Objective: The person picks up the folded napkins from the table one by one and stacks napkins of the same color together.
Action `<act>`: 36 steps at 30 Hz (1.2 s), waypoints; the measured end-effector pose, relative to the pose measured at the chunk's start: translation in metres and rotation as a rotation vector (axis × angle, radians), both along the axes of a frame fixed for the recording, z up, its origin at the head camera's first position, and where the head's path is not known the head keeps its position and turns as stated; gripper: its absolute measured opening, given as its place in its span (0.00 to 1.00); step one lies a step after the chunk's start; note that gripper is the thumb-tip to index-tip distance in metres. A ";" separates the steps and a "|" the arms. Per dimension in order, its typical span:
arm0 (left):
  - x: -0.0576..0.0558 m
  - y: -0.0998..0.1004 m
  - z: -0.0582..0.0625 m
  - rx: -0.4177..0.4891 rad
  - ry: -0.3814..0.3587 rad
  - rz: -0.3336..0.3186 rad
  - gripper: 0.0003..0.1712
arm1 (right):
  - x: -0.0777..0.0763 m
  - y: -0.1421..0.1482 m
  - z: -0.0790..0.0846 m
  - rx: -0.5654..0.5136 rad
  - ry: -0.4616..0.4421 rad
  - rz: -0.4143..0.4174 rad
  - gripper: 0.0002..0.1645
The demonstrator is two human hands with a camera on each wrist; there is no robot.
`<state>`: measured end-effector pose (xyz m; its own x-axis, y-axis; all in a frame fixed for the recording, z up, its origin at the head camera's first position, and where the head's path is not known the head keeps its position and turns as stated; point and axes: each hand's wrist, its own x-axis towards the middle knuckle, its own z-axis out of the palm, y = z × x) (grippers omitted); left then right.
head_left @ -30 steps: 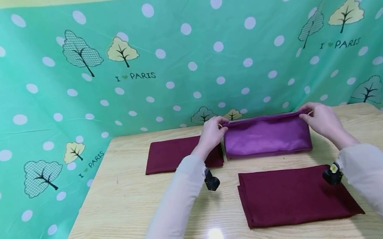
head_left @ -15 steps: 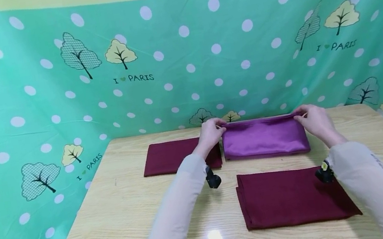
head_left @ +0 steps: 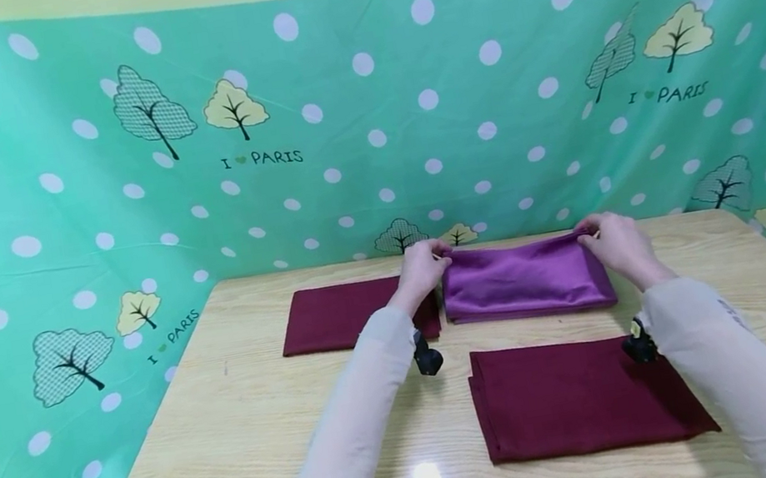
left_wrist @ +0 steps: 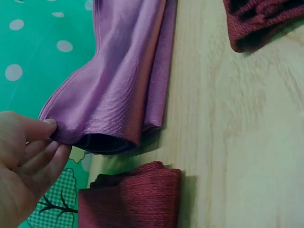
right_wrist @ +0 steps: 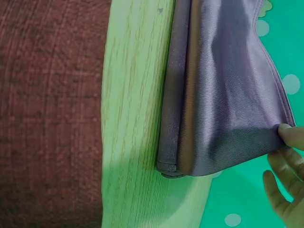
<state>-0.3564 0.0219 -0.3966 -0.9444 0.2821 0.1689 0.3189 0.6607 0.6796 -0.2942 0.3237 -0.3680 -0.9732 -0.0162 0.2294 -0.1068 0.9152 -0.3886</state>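
- The purple cloth [head_left: 523,283] lies folded near the far edge of the table, toward 1 o'clock from the table's middle, its upper edge raised and sagging between two hands, its lower folds at 6 o'clock resting on the wood
- At the cloth's 10 o'clock corner, the left hand [head_left: 422,273] pinches the edge, thumb on top and fingers together underneath; the left wrist view shows the layers curling into a hollow fold at that end
- At the 2 o'clock corner, the right hand [head_left: 620,246] pinches the edge between thumb and fingers, its lowest finger standing slightly apart from the others in the right wrist view
- A smaller burgundy cloth [head_left: 338,314] lies folded at 9 o'clock from the purple one, partly hidden by the left wrist
- A larger burgundy cloth [head_left: 571,406] lies flat and folded at 6 o'clock, nearer the person, the right sleeve [head_left: 730,358] passing over its 3 o'clock end
- Beneath everything is the pale wooden table [head_left: 238,466]
- At 12 o'clock, behind the table, hangs a green dotted curtain [head_left: 334,129] printed with trees and "I PARIS"
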 end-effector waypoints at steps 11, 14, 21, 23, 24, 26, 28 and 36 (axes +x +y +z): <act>-0.003 0.002 -0.005 -0.036 0.005 0.001 0.13 | -0.010 -0.004 -0.002 0.067 -0.046 0.013 0.14; -0.003 0.003 -0.004 -0.039 0.007 0.010 0.13 | -0.011 -0.007 -0.002 0.087 -0.050 0.015 0.14; -0.003 0.005 -0.013 -0.005 -0.016 0.033 0.13 | -0.012 -0.003 -0.015 0.103 -0.036 0.003 0.14; -0.002 0.006 -0.016 -0.008 -0.011 0.040 0.13 | -0.011 -0.001 -0.018 0.101 -0.038 -0.002 0.14; -0.001 0.006 -0.017 -0.009 -0.010 0.043 0.13 | -0.011 -0.001 -0.019 0.101 -0.036 -0.004 0.14; 0.000 0.006 -0.018 -0.026 -0.001 0.050 0.13 | -0.012 0.000 -0.021 0.102 -0.035 -0.009 0.14; 0.001 0.007 -0.018 -0.038 -0.003 0.053 0.13 | -0.013 0.000 -0.023 0.097 -0.042 -0.017 0.15; 0.004 0.008 -0.018 -0.056 -0.033 0.084 0.15 | -0.014 0.000 -0.029 0.080 -0.071 -0.053 0.16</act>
